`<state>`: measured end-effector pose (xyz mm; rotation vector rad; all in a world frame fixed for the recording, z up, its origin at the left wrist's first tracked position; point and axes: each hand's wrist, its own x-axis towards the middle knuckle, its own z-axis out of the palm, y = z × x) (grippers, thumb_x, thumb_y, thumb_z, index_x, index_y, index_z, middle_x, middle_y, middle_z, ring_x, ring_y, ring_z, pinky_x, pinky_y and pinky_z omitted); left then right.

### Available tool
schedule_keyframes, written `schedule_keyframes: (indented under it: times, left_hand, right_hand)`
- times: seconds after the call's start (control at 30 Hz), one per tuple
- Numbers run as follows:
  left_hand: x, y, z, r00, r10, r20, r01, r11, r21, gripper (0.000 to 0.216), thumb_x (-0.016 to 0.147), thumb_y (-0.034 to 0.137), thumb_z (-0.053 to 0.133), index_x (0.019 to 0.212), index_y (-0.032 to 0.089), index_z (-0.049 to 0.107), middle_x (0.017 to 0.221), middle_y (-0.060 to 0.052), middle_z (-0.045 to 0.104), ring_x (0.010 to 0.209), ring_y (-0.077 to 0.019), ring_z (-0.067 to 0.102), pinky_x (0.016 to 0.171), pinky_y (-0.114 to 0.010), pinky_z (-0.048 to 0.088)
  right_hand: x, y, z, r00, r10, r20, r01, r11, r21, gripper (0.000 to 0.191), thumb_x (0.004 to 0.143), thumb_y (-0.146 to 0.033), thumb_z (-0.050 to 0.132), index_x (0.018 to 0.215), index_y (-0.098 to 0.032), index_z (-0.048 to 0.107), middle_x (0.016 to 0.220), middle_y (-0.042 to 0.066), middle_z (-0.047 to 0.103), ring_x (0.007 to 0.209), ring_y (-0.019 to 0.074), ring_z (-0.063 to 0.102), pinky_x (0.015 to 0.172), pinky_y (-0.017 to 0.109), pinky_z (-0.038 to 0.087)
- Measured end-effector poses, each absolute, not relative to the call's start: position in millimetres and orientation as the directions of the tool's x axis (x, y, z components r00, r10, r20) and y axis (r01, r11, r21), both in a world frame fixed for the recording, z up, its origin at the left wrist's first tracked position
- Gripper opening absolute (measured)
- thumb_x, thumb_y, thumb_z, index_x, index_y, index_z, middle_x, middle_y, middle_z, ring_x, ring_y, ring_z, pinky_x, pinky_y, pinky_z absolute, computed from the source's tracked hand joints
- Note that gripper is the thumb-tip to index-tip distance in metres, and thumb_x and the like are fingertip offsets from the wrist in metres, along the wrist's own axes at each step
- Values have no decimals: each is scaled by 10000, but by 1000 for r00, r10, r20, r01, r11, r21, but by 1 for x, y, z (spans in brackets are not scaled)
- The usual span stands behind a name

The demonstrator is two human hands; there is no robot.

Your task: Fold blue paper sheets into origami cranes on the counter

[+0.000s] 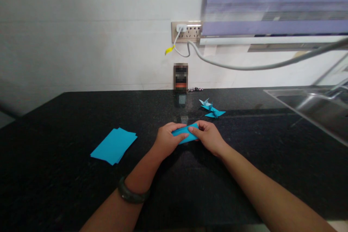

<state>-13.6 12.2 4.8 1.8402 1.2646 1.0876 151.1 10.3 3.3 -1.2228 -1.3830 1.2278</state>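
A folded sheet of blue paper (187, 138) is held between both hands just above the dark countertop (195, 188). My left hand (170, 139) grips its left end, with the thumb lying across the front face. At the right end, my right hand (208, 136) pinches the paper, thumb in front and fingers behind. Parts of the paper are covered by the fingers. Left of my hands lies a loose stack of blue paper sheets (114, 146). Behind my right hand sit several folded paper cranes (215, 112), in blue and a paler shade.
A phone-like dark object (181, 77), blurred out, leans against the tiled wall (95, 43), beside a beaded string (195, 89). Above it, a socket strip (193, 33) has a charger plugged in. A grey cable (244, 67) hangs toward the right. A metal sink (320, 108) is set in at right.
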Motion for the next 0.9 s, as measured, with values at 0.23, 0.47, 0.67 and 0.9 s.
schedule_keyframes:
  times: [0.23, 0.47, 0.67, 0.9]
  left_hand:
    - [-13, 10, 5, 183, 947, 265, 440, -320, 839, 237, 672, 299, 656, 884, 207, 709, 830, -52, 682, 768, -204, 612, 736, -325, 465]
    - [-13, 12, 0, 164, 953, 256, 442, -303, 844, 202, 700, 264, 624, 868, 193, 709, 879, -60, 703, 793, -207, 635, 762, -325, 480]
    - [-11, 11, -1, 166, 948, 273, 466, -319, 825, 200, 709, 226, 604, 873, 159, 696, 873, -59, 709, 782, -188, 645, 737, -305, 502]
    - [-11, 11, -1, 185, 937, 297, 480, -350, 804, 189, 718, 225, 600, 869, 160, 695, 857, -51, 711, 767, -173, 650, 726, -288, 509]
  right_hand:
    - [150, 10, 2, -107, 994, -19, 91, -9, -996, 260, 675, -419, 612, 654, -167, 550, 543, -41, 503, 482, 84, 449, 469, 218, 400]
    - [150, 9, 3, -118, 993, -6, 78, 3, -997, 272, 669, -418, 625, 636, -162, 540, 535, -38, 504, 480, 82, 448, 456, 212, 396]
    - [150, 8, 4, -116, 993, -23, 95, -12, -995, 269, 673, -410, 619, 648, -154, 541, 536, -38, 500, 483, 78, 447, 457, 207, 400]
    - [150, 9, 1, -113, 994, -11, 101, 0, -995, 290, 683, -437, 612, 641, -161, 533, 531, -37, 497, 477, 83, 446, 448, 211, 398]
